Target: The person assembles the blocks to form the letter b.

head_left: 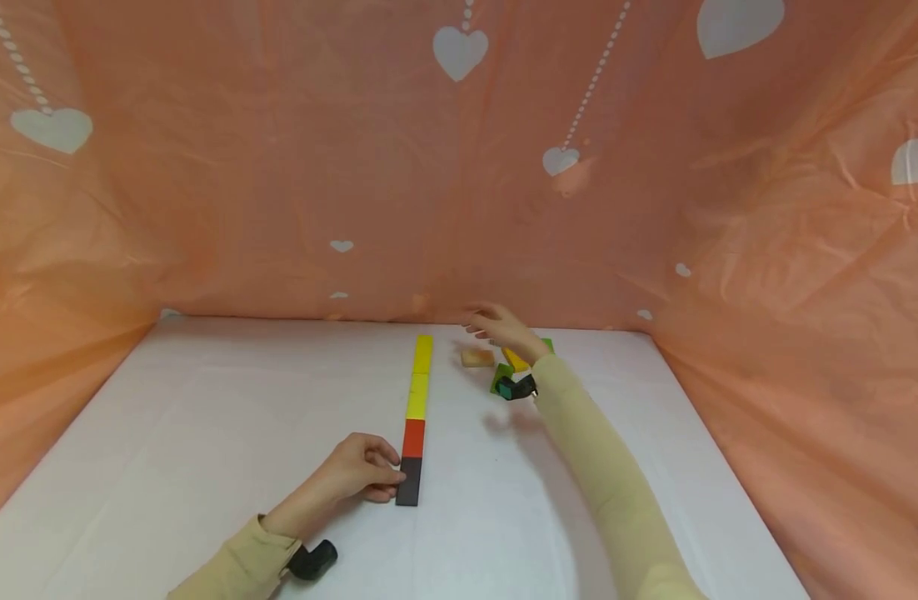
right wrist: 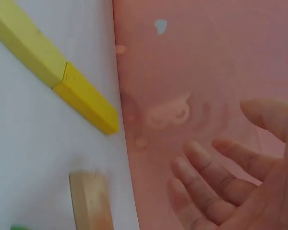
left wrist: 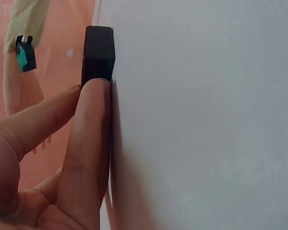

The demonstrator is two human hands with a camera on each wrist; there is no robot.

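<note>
My left hand (head_left: pixel 365 468) is at the near end of a straight row of blocks, its fingertips touching the left side of the black block (head_left: pixel 409 483). In the left wrist view, two straight fingers (left wrist: pixel 89 124) reach that black block (left wrist: pixel 99 45). Beyond it the row continues with a red block (head_left: pixel 414 438) and two yellow blocks (head_left: pixel 417 395). Over the loose blocks at the back, my right hand (head_left: pixel 504 327) is raised with fingers spread and nothing in them. The right wrist view shows its relaxed fingers (right wrist: pixel 216 182) to the right of a plain wooden block (right wrist: pixel 92 201).
Under my right hand and wrist lie green blocks (head_left: pixel 500 377), a yellow-orange block (head_left: pixel 515 359) and a wooden block (head_left: pixel 477 358). A pink-orange curtain (head_left: pixel 384 167) with pale hearts hangs behind the white tabletop (head_left: pixel 227 400) and along both its sides.
</note>
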